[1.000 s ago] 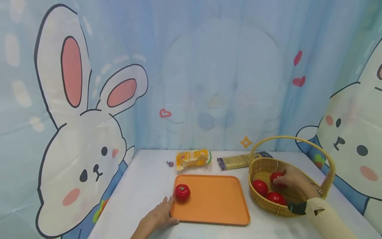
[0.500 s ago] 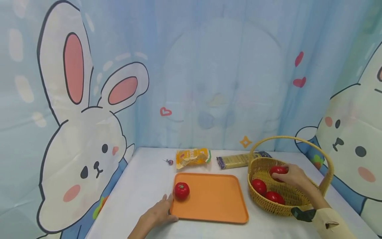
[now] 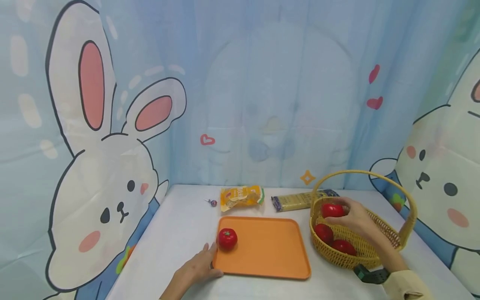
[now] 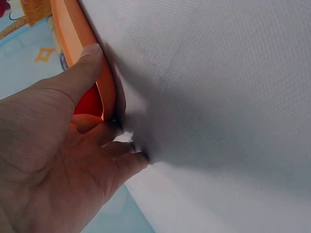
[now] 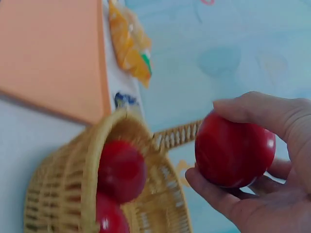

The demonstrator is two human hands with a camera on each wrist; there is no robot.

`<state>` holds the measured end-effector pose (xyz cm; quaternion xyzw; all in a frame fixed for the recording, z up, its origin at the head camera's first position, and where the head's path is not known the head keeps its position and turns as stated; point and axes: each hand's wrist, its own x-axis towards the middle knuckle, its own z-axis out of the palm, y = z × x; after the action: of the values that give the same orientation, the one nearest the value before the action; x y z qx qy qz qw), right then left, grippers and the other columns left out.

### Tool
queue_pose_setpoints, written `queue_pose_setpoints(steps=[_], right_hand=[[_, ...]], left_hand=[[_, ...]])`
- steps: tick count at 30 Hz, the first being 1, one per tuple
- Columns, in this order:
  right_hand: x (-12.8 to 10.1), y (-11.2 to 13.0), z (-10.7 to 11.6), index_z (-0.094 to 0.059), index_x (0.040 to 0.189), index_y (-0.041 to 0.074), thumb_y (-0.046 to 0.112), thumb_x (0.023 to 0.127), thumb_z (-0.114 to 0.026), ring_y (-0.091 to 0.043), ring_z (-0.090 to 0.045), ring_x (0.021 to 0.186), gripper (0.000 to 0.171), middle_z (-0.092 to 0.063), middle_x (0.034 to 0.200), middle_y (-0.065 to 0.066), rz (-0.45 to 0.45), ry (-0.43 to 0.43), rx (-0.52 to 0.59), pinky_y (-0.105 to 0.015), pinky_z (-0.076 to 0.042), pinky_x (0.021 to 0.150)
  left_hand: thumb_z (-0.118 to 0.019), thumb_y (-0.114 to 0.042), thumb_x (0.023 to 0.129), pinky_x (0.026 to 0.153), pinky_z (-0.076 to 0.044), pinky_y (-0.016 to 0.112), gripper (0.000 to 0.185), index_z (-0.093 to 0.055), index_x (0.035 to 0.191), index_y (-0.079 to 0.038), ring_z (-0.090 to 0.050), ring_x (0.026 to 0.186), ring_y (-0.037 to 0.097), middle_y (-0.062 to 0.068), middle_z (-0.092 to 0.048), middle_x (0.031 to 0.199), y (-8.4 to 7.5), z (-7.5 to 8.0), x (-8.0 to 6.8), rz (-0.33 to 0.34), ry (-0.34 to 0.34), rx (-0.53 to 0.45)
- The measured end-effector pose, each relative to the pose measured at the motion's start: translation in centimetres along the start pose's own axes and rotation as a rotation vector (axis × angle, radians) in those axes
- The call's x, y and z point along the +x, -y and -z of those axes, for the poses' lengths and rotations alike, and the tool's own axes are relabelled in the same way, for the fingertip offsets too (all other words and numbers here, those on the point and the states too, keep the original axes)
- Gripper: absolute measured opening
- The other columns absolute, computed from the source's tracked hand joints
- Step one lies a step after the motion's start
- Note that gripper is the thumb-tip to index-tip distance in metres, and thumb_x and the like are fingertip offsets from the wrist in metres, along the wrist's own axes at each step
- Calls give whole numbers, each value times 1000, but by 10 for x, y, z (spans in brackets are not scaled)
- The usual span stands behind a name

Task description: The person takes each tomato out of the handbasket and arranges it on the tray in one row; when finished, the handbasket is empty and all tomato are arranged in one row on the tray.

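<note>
My right hand holds a red tomato between thumb and fingers, above the back left part of the wicker basket. Inside the basket are two more red tomatoes, one by the left wall and another nearer the front. An orange tray lies left of the basket, and a tomato with a green top sits on its left side. At the tray's front left corner, my left hand grips the edge, its thumb over the rim in the left wrist view.
Behind the tray lie a yellow snack bag, a small lollipop and a long flat packet that runs behind the basket. The basket's tall handle arches over it. A printed curtain closes off the table's back.
My right hand has lifted the tomato from among the others in the basket and moved it up and left toward the basket's back left rim. The left hand stays at the tray corner.
</note>
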<state>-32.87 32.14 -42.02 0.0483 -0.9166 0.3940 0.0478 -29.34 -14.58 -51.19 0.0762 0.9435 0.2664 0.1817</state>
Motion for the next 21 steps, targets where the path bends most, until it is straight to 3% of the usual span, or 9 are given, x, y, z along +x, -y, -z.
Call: queue_pose_setpoints(steps=[5, 9, 12, 17, 21], right_hand=[[-1, 20, -14, -47, 145, -1, 35, 86, -83, -34, -66, 105, 78, -63, 124, -25, 112, 11, 51, -40, -63, 76], [1, 37, -32, -45, 147, 1, 32, 89, -79, -37, -65, 110, 74, -59, 132, -26, 178, 31, 132, -41, -62, 81], [2, 50, -47, -46, 147, 2, 23, 87, -82, -40, -63, 114, 73, -56, 137, -26, 219, 34, 175, -40, -62, 83], [3, 67, -72, -51, 144, 2, 8, 78, -88, -43, -60, 120, 76, -54, 142, -25, 233, 40, 229, -42, -61, 87], [4, 78, -95, -53, 143, 5, 8, 76, -89, -42, -59, 123, 76, -55, 142, -22, 201, 52, 255, -46, -59, 91]], left_hand=[[-84, -35, 83, 113, -31, 67, 92, -37, 155, -2, -32, 146, 46, 29, -36, 157, 2, -1, 1, -21, -4, 1], [-83, -36, 84, 113, -30, 67, 92, -36, 155, -2, -31, 146, 47, 29, -35, 157, 5, -1, 1, -22, -9, 6], [-83, -36, 83, 112, -31, 68, 93, -36, 156, -2, -32, 145, 47, 29, -35, 157, 6, -1, 1, -22, -10, 9], [-83, -35, 83, 112, -31, 68, 93, -36, 156, -3, -32, 145, 47, 28, -36, 157, 3, -2, 0, -25, -7, 12], [-83, -35, 84, 112, -30, 68, 92, -36, 155, -2, -31, 146, 47, 28, -36, 157, 2, -2, -1, -29, -5, 12]])
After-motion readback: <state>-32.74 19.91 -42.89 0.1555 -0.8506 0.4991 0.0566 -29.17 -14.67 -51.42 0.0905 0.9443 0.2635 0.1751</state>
